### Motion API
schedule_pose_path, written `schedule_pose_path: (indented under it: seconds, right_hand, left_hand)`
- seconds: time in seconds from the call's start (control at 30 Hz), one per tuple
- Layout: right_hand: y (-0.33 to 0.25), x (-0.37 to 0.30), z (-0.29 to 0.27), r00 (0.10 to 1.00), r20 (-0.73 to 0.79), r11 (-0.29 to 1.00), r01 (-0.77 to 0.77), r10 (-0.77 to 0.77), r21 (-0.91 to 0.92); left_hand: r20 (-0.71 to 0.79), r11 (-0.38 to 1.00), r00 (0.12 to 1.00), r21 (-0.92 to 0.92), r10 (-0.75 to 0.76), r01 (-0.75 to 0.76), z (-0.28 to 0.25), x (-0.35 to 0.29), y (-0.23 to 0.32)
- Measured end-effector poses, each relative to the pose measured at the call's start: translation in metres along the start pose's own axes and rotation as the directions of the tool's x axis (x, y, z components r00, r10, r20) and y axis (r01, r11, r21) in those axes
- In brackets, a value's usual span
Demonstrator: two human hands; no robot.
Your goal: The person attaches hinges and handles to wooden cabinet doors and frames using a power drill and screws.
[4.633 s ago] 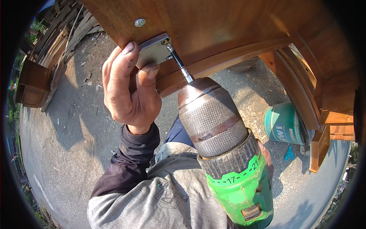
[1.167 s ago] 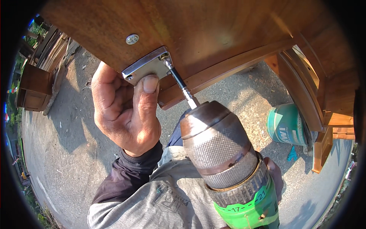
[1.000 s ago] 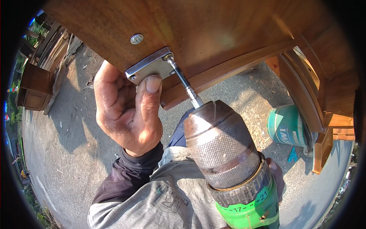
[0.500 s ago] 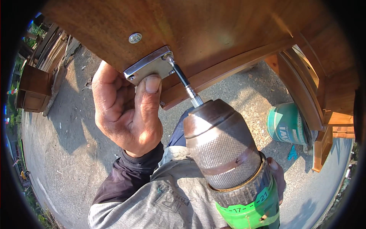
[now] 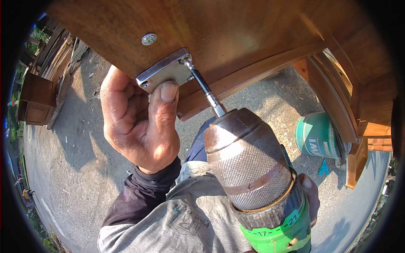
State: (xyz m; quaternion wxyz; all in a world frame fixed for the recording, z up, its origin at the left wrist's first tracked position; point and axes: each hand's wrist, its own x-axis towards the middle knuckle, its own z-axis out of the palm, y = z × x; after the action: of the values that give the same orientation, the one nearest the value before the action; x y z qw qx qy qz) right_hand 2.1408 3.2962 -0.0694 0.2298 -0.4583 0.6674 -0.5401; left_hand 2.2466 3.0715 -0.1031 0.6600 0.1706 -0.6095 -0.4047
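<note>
My left hand (image 5: 141,126) pinches a shiny rectangular metal plate (image 5: 160,76) with a raised chrome rim, its thumb flat on the lower edge and its fingers curled behind. The plate lies against a brown varnished wooden panel (image 5: 240,29). From the right, a green power drill (image 5: 253,168) points up at it; the long driver bit (image 5: 201,82) meets the plate's upper right corner. Whether a screw sits under the bit tip I cannot make out. Behind the drill, only some fingers of my right hand (image 5: 310,194) show, wrapped round the drill; its grip is hidden.
A round metal fitting (image 5: 149,39) is set in the panel above the plate. To the right stand a green bucket (image 5: 314,133) and wooden furniture parts (image 5: 333,92), with a blue-green scrap (image 5: 323,168) on the concrete. A small wooden cabinet (image 5: 39,99) is at far left.
The drill has shifted slightly to the right, and its chuck marking has turned. My left hand and the plate stay nearly in place.
</note>
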Motion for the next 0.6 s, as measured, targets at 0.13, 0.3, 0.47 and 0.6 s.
schedule_pose_path:
  seconds: [0.13,0.3,0.47,0.6]
  right_hand:
    - [-0.002,0.001,-0.002,1.0,-0.006,1.0,0.025,-0.025,-0.016]
    - [-0.001,0.006,0.002,0.994,-0.042,0.993,0.102,-0.105,-0.053]
    - [0.001,0.009,0.004,0.983,-0.063,0.983,0.165,-0.171,-0.081]
    - [0.0,0.014,0.005,0.971,-0.085,0.97,0.213,-0.223,-0.114]
  left_hand:
    - [-0.01,1.0,1.0,0.023,-0.001,0.001,0.001,0.001,0.001]
    - [-0.005,1.0,1.0,0.018,-0.01,0.01,0.0,0.002,0.002]
    - [-0.027,0.999,1.0,0.031,-0.011,0.012,0.0,0.001,0.002]
    - [-0.013,1.0,1.0,0.017,0.01,-0.01,0.0,0.002,-0.002]
